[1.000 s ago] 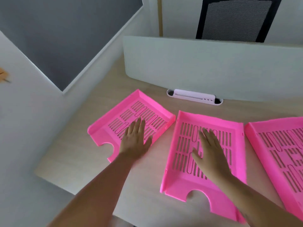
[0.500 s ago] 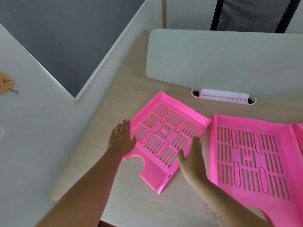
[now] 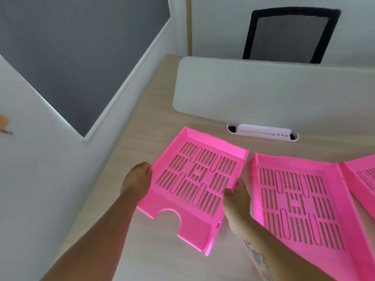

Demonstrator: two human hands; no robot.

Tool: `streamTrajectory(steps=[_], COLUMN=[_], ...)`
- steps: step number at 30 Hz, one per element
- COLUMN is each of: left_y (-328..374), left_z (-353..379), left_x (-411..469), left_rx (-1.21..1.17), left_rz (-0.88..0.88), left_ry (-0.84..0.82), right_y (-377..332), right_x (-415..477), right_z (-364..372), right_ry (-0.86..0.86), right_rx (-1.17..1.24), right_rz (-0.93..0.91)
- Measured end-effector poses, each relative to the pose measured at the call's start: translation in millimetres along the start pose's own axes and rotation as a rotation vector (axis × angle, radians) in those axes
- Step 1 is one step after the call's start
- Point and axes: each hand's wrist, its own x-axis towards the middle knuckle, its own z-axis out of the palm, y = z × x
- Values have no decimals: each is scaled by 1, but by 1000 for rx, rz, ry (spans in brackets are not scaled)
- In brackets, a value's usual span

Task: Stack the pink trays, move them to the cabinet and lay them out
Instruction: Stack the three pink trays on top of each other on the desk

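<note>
Three pink slotted trays lie on the light wooden desk (image 3: pixel 154 118). The left pink tray (image 3: pixel 194 179) sits slightly turned, its notched front edge toward me. My left hand (image 3: pixel 138 179) grips its left wall. My right hand (image 3: pixel 236 196) grips its right wall, thumb over the rim. The middle pink tray (image 3: pixel 300 203) lies flat just to the right, close beside my right hand. Only a corner of the third pink tray (image 3: pixel 363 177) shows at the right edge.
A white divider panel (image 3: pixel 263 92) stands along the back of the desk, with a white cable slot cover (image 3: pixel 262 131) in front of it. A black mesh chair (image 3: pixel 288 35) is behind it. A white wall runs along the desk's left side.
Both hands left the tray floors and moved to the left tray's two sides, closing on its walls. The tray has turned squarer to me. The view shifted left.
</note>
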Motion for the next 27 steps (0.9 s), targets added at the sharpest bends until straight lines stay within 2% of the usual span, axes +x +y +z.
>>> streamTrajectory(steps=[6, 11, 20, 27], left_y=[28, 86, 225, 275], left_z=[-30, -22, 46, 94], left_x=[-12, -44, -119, -161], left_rx=[-136, -270, -339, -366], left_rz=[-55, -72, -18, -61], left_ry=[55, 91, 58, 23], right_y=[-33, -39, -14, 11], right_x=[4, 18, 57, 69], right_z=[-35, -108, -269, -339], right_ry=[-43, -46, 27, -20], right_rx=[27, 0, -84, -106], right_rz=[-181, -285, -293, -287])
